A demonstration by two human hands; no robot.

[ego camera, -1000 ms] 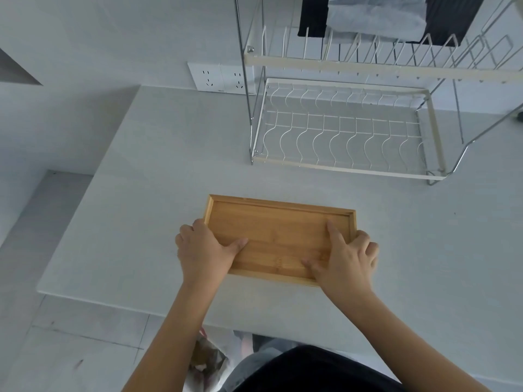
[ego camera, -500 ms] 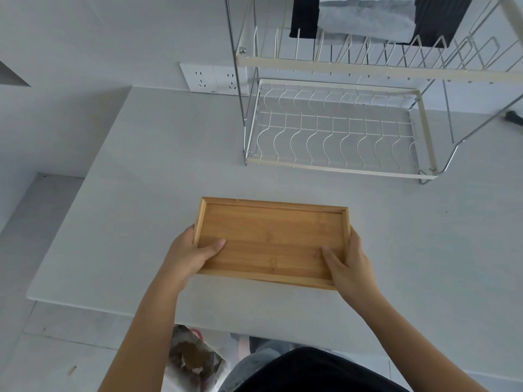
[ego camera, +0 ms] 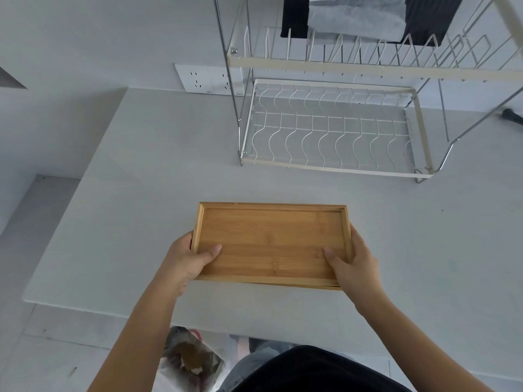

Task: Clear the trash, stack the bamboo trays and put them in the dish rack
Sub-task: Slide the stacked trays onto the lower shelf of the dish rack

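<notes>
The stacked bamboo trays [ego camera: 271,239] sit low over the white counter, top one facing up and empty; a second edge shows under the front right corner. My left hand [ego camera: 188,257] grips the left end, thumb inside the rim. My right hand [ego camera: 352,263] grips the right end the same way. The two-tier wire dish rack [ego camera: 331,168] stands at the back of the counter, beyond the trays; its lower tier holds nothing.
Dark and grey cloths [ego camera: 359,18] hang behind the rack's upper tier. A wall socket [ego camera: 209,80] sits left of the rack. A plastic bag of trash [ego camera: 189,360] lies on the floor below the counter's front edge [ego camera: 85,305]. A black handle [ego camera: 512,116] lies far right.
Both hands shifted from pressing on the tray top to gripping its two ends. The stack has lifted slightly and moved a little away from me, squared up with the counter.
</notes>
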